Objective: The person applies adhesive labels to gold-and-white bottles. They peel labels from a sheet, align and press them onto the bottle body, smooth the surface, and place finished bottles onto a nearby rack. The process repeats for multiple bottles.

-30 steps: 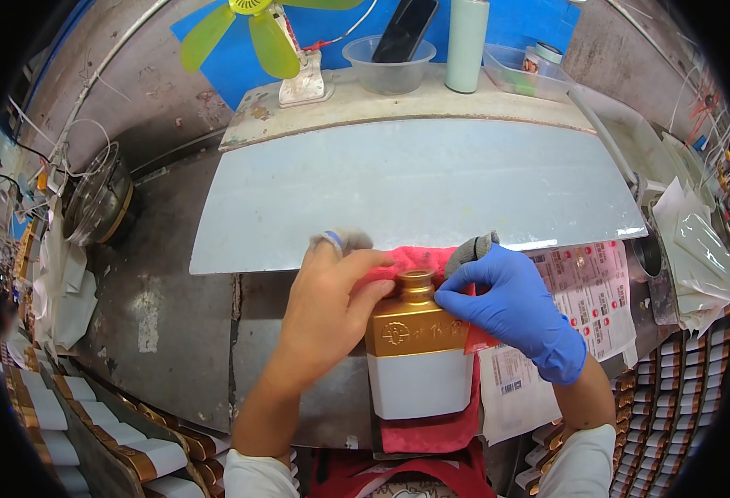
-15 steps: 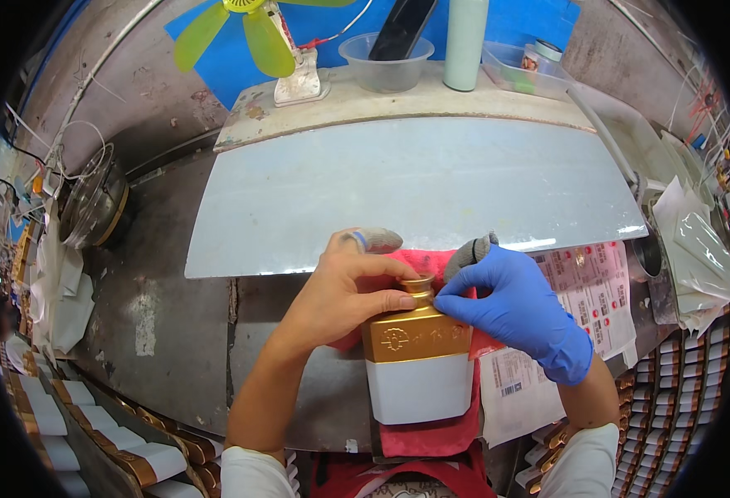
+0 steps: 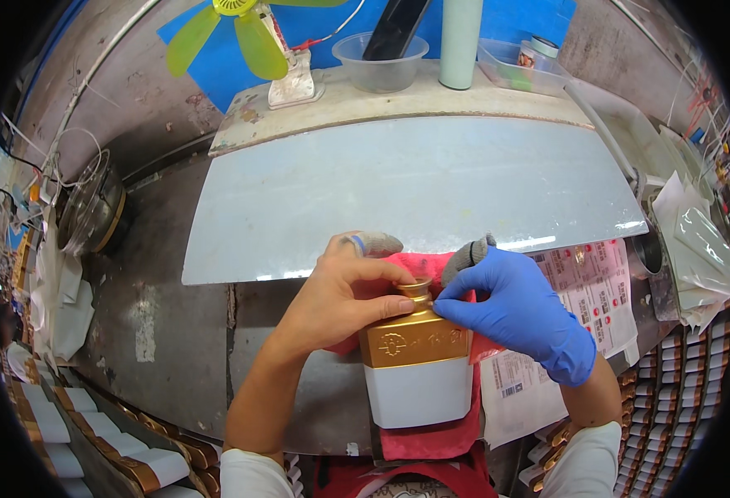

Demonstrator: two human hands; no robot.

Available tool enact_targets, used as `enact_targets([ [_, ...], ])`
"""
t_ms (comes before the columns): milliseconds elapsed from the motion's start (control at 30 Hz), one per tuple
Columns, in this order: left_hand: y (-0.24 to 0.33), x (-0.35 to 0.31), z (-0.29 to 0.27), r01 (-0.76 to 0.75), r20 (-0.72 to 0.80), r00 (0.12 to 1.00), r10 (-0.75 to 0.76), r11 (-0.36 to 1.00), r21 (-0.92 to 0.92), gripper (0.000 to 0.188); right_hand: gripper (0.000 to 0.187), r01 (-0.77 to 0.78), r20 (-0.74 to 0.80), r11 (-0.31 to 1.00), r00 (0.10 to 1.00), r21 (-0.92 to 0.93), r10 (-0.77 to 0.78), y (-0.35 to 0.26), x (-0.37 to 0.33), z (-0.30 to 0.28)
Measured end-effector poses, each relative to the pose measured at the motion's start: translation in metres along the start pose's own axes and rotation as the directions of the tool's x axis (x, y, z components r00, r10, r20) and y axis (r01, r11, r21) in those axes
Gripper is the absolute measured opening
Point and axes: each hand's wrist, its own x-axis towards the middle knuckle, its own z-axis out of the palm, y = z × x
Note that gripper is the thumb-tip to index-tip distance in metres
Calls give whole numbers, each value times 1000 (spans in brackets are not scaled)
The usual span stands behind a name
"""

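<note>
A bottle [image 3: 419, 386] with a gold upper part and a white lower part stands at the front of the table on a red cloth [image 3: 440, 441]. My bare left hand [image 3: 325, 300], with a grey cover on one fingertip, has its thumb and a finger around the left of the bottle's gold neck. From the other side my right hand [image 3: 518, 307], in a blue glove with a grey fingertip cover, pinches its fingers together against the neck's right. Whatever lies between those gloved fingertips is too small to make out.
A pale grey board [image 3: 415, 195] spans the table beyond my hands. Printed sheets [image 3: 514, 398] lie to the right. More gold-and-white bottles fill racks [image 3: 664, 415] at both lower sides. At the back are a green fan [image 3: 261, 46], a clear bowl [image 3: 382, 66] and a tall green cylinder [image 3: 463, 46].
The whole picture has shifted very slightly. Both hands keep almost the same hold at the bottle's neck, and the bottle stays on the cloth.
</note>
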Motion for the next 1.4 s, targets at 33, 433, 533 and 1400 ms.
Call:
enact_targets([
  [33,0,0,0,-3,2,1000,3,1000,3,26,17,-8,12,1000,1000,-18,8,-1,-1,-2],
  [433,-1,-1,2,-26,-26,999,25,1000,-16,26,60,235,-171,961,951,-146,-259,-26,-57,42],
  [533,-2,-2,2,-35,-41,999,34,999,-25,25,60,177,-163,973,966,-150,-200,-26,-56,43],
  [1400,-7,-1,-25,-124,84,989,117,989,77,33,55,8,1,997,1000,75,-8,-7,-24,12],
])
